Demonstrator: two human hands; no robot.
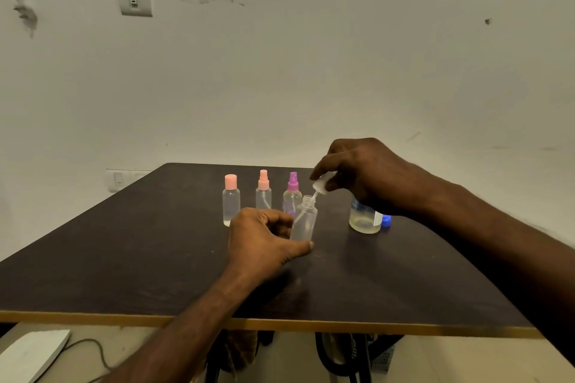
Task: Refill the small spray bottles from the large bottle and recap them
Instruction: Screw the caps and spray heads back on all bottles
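On the bench (pixel 124 258), mid-way toward the far edge, I'm bracing the open small bottle (pixel 304 221) upright, my left hand (pixel 264 236) curling round its base. Right hand (pixel 357 177) is pinching the white spray cap (pixel 322 184) just above, dip tube (pixel 313 197) slanting down into the neck. Large bottle (pixel 364 218) is standing right of it under my right wrist, label unreadable. Seating the cap is looking like a straight descent.

- table (pixel 124 258): dark brown top, tan edge band
- flat-capped bottle (pixel 231 199): clear, salmon-pink cap
- spray bottle (pixel 263 190): clear, salmon-pink sprayer
- second spray bottle (pixel 292 191): clear, purple sprayer
- open bottle (pixel 304 221): clear
- spray head (pixel 322 185): white
- large bottle (pixel 364 218): clear, yellowish liquid
- cap (pixel 386 221): blue
- wall (pixel 311 71): off-white
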